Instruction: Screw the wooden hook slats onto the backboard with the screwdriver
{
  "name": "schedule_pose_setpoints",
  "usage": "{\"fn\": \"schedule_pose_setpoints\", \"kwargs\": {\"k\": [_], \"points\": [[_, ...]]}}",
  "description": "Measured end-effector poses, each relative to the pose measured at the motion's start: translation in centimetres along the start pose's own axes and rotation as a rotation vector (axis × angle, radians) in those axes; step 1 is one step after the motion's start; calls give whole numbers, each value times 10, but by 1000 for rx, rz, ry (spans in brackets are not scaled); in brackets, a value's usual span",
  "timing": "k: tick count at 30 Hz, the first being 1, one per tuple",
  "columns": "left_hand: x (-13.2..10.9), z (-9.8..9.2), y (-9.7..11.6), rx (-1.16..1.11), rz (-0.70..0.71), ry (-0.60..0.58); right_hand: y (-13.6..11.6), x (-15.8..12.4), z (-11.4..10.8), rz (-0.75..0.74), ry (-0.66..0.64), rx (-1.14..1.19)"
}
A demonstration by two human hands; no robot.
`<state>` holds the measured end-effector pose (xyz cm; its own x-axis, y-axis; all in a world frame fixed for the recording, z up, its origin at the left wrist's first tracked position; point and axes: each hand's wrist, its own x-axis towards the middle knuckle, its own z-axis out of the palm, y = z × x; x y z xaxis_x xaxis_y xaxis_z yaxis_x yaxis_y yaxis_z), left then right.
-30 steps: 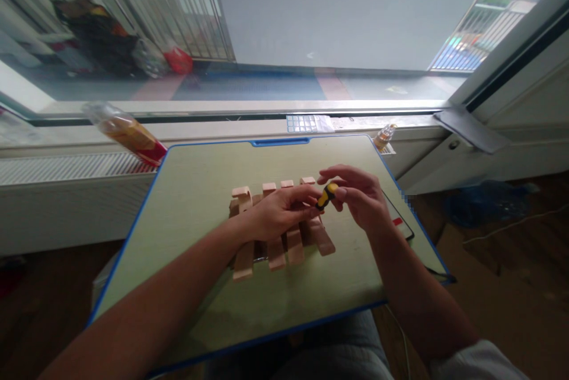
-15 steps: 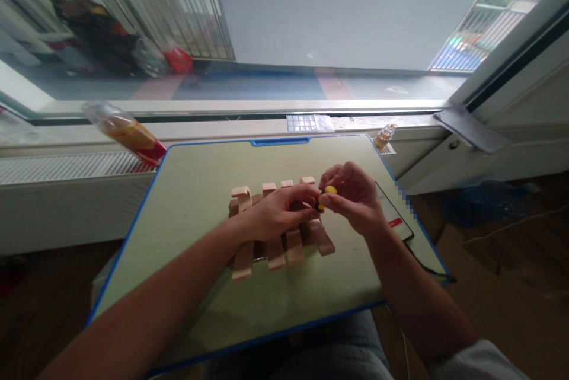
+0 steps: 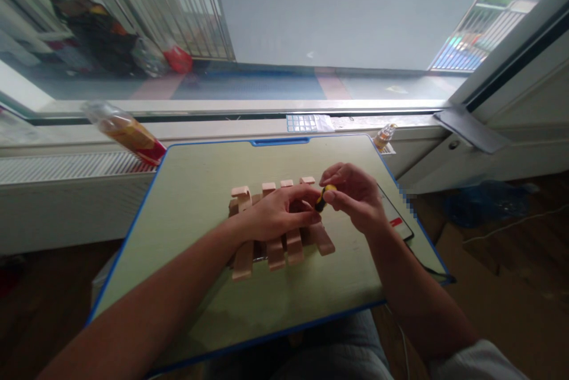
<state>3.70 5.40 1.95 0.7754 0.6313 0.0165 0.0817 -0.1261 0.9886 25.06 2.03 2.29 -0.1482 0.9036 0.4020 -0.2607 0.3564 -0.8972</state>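
A short screwdriver [image 3: 322, 200] with a yellow-and-black handle sits slantwise between my two hands. My right hand [image 3: 355, 196] is closed, pinching its yellow upper end between thumb and fingers. My left hand [image 3: 287, 209] reaches across a wooden slatted piece [image 3: 276, 254], thumb and forefinger curled at the handle's dark lower end. The screwdriver's tip is hidden. Pale slats with curved upper ends stick out above and below my left hand, lying side by side; the hand covers their middles.
The pale green tabletop [image 3: 200, 184] has a blue rim. A phone [image 3: 395, 214] lies by my right forearm. On the left a drink bottle [image 3: 128, 137] leans near the radiator; a smaller bottle [image 3: 384, 136] stands beyond the far right corner. A window sill [image 3: 222, 130] runs behind.
The screwdriver handle has turned a little, so more of its yellow-and-black side shows. My right fingers have shifted slightly on it. My left hand and the slats stay in place.
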Motion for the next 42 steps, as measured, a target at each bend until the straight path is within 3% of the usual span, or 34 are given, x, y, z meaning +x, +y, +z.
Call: {"fn": "schedule_pose_setpoints", "kwargs": {"k": [6, 12, 23, 33, 42], "points": [[3, 3, -10, -103, 21, 18, 1, 1, -1, 17, 6, 16], [2, 0, -2, 54, 43, 23, -1, 1, -10, 51, -69, -10], [0, 2, -2, 57, -7, 19, 3, -1, 3, -8, 16, 13], [2, -2, 1, 70, 80, -28, 0, 4, -19, 97, -169, 78], [1, 2, -5, -17, 6, 17, 2, 4, -1, 58, -40, 146]]}}
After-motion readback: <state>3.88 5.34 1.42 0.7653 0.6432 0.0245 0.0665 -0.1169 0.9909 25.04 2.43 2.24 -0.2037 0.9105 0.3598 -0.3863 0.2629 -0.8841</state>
